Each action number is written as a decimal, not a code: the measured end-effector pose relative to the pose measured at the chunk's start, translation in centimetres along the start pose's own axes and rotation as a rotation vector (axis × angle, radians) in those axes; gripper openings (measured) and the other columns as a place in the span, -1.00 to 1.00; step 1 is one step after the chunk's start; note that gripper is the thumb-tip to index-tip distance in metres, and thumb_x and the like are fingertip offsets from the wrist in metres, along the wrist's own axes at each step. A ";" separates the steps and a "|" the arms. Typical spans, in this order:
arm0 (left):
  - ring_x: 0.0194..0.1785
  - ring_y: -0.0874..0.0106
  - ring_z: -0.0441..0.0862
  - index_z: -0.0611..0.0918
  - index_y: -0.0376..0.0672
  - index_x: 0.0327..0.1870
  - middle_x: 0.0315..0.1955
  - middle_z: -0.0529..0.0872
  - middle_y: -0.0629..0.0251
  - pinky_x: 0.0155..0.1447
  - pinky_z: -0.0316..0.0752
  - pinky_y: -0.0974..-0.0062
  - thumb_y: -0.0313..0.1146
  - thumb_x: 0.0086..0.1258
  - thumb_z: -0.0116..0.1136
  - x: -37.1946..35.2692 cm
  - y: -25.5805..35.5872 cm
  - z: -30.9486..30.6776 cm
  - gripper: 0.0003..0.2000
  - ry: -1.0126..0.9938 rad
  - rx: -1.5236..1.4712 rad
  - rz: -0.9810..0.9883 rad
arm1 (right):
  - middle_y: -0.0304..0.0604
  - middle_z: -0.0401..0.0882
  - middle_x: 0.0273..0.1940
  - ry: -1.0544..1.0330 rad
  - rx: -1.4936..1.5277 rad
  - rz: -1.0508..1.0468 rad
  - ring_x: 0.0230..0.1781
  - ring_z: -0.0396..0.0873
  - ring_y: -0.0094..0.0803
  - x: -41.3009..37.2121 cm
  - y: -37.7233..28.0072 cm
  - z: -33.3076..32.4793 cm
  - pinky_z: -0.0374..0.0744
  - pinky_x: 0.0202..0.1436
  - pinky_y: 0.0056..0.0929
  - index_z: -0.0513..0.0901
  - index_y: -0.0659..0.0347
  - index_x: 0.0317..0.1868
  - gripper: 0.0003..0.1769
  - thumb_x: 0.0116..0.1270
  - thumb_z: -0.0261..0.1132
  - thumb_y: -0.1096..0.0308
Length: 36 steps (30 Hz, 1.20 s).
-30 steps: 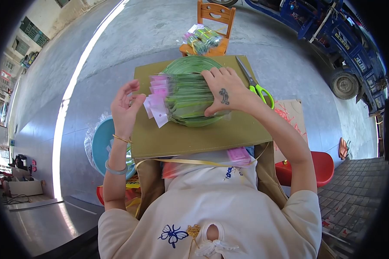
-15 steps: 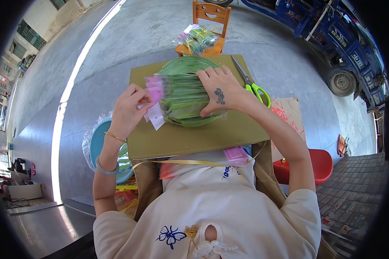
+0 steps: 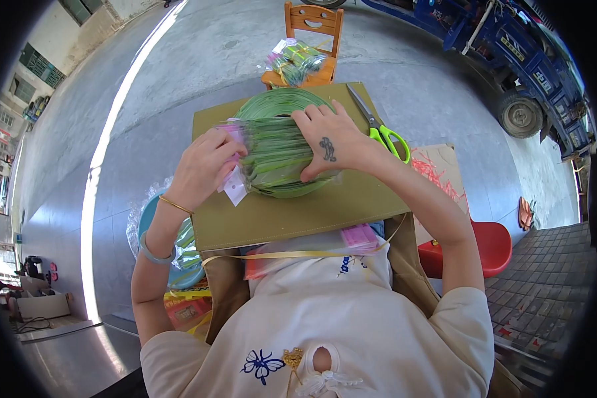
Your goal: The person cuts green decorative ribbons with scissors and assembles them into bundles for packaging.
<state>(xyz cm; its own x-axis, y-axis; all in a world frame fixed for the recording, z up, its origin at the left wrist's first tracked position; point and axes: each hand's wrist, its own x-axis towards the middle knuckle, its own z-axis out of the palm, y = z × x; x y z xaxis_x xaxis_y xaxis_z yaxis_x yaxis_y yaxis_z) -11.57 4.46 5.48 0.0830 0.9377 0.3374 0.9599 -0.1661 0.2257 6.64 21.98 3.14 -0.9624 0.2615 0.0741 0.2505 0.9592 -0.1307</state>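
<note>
A clear plastic bag of long green leaves (image 3: 272, 152) lies across a coil of the same kind of leaves (image 3: 268, 101), on an olive board (image 3: 245, 225) in front of me. At the bag's left end are pink and white printed flaps (image 3: 235, 189). My left hand (image 3: 209, 162) has its fingers bent together on these flaps and hides part of them. My right hand (image 3: 335, 140) rests spread over the bag's right end, thumb and fingers apart. Scissors with green handles (image 3: 381, 129) lie on the board's right side, beyond my right hand.
A wooden chair (image 3: 328, 30) behind the board carries more bagged greens (image 3: 298, 60). A blue basin (image 3: 149, 215) stands at the left. On the right are a red stool (image 3: 491, 249), cardboard with red strips (image 3: 438, 174) and a blue vehicle (image 3: 504, 60). Pink packets (image 3: 359, 237) lie near my lap.
My left hand has moved right and closed further over the pink flaps, covering more of them. My right hand stays on the bag. The whole view has shifted slightly.
</note>
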 end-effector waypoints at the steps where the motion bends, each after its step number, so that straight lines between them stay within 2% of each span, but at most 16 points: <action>1: -0.19 0.25 0.49 0.58 -0.15 -0.31 -0.35 0.52 0.27 -0.11 0.43 0.36 -0.54 -0.02 0.23 0.0 -0.3 0.0 -0.79 -0.035 0.005 -0.009 | 0.09 0.45 -0.08 -0.003 0.003 0.000 0.05 0.41 -0.01 0.0 -0.1 0.0 0.18 0.24 0.17 0.36 0.36 -0.01 -0.01 -0.39 0.54 -0.12; 4: -0.25 0.29 0.50 0.60 -0.16 -0.39 -0.46 0.56 0.30 -0.20 0.44 0.39 -0.53 -0.03 0.24 0.6 -0.8 -0.1 -0.84 -0.035 0.062 0.054 | 0.10 0.44 -0.07 -0.010 0.013 -0.001 0.07 0.40 -0.01 0.1 0.0 -0.1 0.19 0.24 0.18 0.36 0.36 -0.01 -0.02 -0.38 0.54 -0.10; 10: -0.37 0.31 0.51 0.64 -0.16 -0.50 -0.54 0.64 0.31 -0.27 0.44 0.39 -0.47 -0.06 0.29 1.9 0.0 -0.5 -0.92 -0.065 0.074 0.004 | 0.09 0.45 -0.08 0.015 0.015 -0.016 0.07 0.40 0.00 -0.1 0.1 0.2 0.20 0.23 0.17 0.36 0.36 0.00 -0.03 -0.37 0.54 -0.09; 16: -0.34 0.33 0.55 0.64 -0.16 -0.52 -0.57 0.64 0.34 -0.28 0.45 0.38 -0.46 -0.04 0.29 1.3 -0.4 0.8 -0.93 -0.074 0.048 -0.049 | 0.09 0.44 -0.08 0.011 0.011 -0.016 0.06 0.40 -0.02 0.1 0.0 0.2 0.23 0.20 0.12 0.36 0.36 0.01 -0.03 -0.36 0.54 -0.09; 19: -0.30 0.29 0.56 0.65 -0.17 -0.45 -0.50 0.65 0.28 -0.23 0.46 0.39 -0.40 -0.01 0.30 1.2 -0.2 0.5 -0.89 -0.067 0.055 -0.017 | 0.08 0.44 -0.07 0.029 0.013 -0.021 0.05 0.40 -0.03 0.1 0.2 0.6 0.25 0.19 0.10 0.36 0.35 0.01 -0.03 -0.36 0.54 -0.09; 22: -0.07 0.19 0.54 0.61 -0.17 -0.09 -0.17 0.63 0.16 0.00 0.42 0.32 -0.19 -0.04 0.37 1.4 1.1 0.3 -0.55 0.039 0.054 -0.080 | 0.05 0.45 -0.08 0.017 0.008 -0.009 0.05 0.41 -0.05 0.2 0.1 0.5 0.28 0.16 0.06 0.37 0.34 0.00 -0.05 -0.35 0.54 -0.08; 25: 0.17 0.09 0.39 0.29 -0.18 0.30 0.15 0.41 0.01 0.21 0.27 0.20 0.06 -0.22 0.41 3.0 3.8 0.3 -0.03 0.150 0.193 0.108 | 0.03 0.45 -0.08 -0.012 0.010 0.000 0.05 0.41 -0.08 0.2 0.0 0.1 0.30 0.13 0.01 0.37 0.33 -0.01 -0.07 -0.33 0.54 -0.08; 28: 0.27 0.07 0.28 0.00 -0.18 0.42 0.27 0.23 -0.07 0.31 0.15 0.14 0.18 -0.37 0.43 3.9 2.7 3.3 0.25 0.026 0.430 0.088 | 0.03 0.45 -0.08 -0.024 0.010 0.006 0.05 0.41 -0.09 0.2 -0.1 0.0 0.31 0.12 -0.03 0.37 0.32 -0.02 -0.06 -0.35 0.55 -0.09; 31: 0.14 0.10 0.41 -0.01 -0.15 0.42 0.09 0.41 -0.11 0.14 0.30 0.17 0.23 -0.38 0.43 5.0 0.8 4.1 0.27 -0.110 0.342 0.013 | 0.04 0.45 -0.07 -0.042 0.004 0.033 0.06 0.41 -0.10 0.3 -0.2 0.0 0.30 0.13 -0.03 0.37 0.32 -0.02 -0.05 -0.36 0.55 -0.11; 34: 0.01 0.12 0.47 -0.02 -0.17 0.43 -0.08 0.50 0.00 0.01 0.36 0.20 0.20 -0.37 0.45 5.8 1.3 3.2 0.27 -0.423 0.258 -0.169 | 0.07 0.45 -0.03 -0.134 -0.020 0.024 0.09 0.41 -0.09 0.4 -0.3 -0.9 0.30 0.13 -0.03 0.34 0.32 0.01 -0.01 -0.38 0.58 -0.08; 36: -0.07 0.14 0.49 -0.04 -0.17 0.43 -0.17 0.52 0.05 -0.06 0.37 0.24 0.21 -0.38 0.45 5.4 0.8 3.8 0.29 -0.347 0.277 -0.104 | 0.08 0.46 -0.03 -0.136 -0.066 0.005 0.09 0.42 -0.08 0.5 0.0 -0.7 0.32 0.12 -0.05 0.31 0.32 0.04 0.01 -0.39 0.59 -0.04</action>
<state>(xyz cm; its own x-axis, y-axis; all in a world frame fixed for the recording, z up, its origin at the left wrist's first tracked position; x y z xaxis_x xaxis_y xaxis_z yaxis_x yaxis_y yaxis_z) -9.32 10.54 4.05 0.0221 0.9997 -0.0113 0.9994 -0.0224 -0.0272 6.27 22.22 3.84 -0.9652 0.2540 -0.0616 0.2579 0.9640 -0.0655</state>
